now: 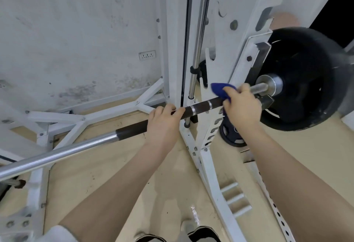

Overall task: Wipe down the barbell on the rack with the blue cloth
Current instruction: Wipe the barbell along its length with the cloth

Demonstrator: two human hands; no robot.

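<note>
In the head view, both forearms reach up from the bottom of the frame toward the barbell (pixel 132 129), which crosses the picture from the lower left edge to the right side and lies on the white rack (pixel 208 165). The left hand (pixel 162 125), near the centre of the frame, has its fingers curled over the dark part of the bar and grips it from above. The right hand (pixel 241 105), right of centre, is wrapped around the bar with the blue cloth (pixel 220 89) pressed under its fingers, close to the metal collar. There is one cloth and one bar. Two black weight plates are visible: a large plate (pixel 304 81) on the bar at the right edge, and a smaller plate (pixel 231 136) low behind the rack post. One wall socket (pixel 147 55) sits in the upper left part.
</note>
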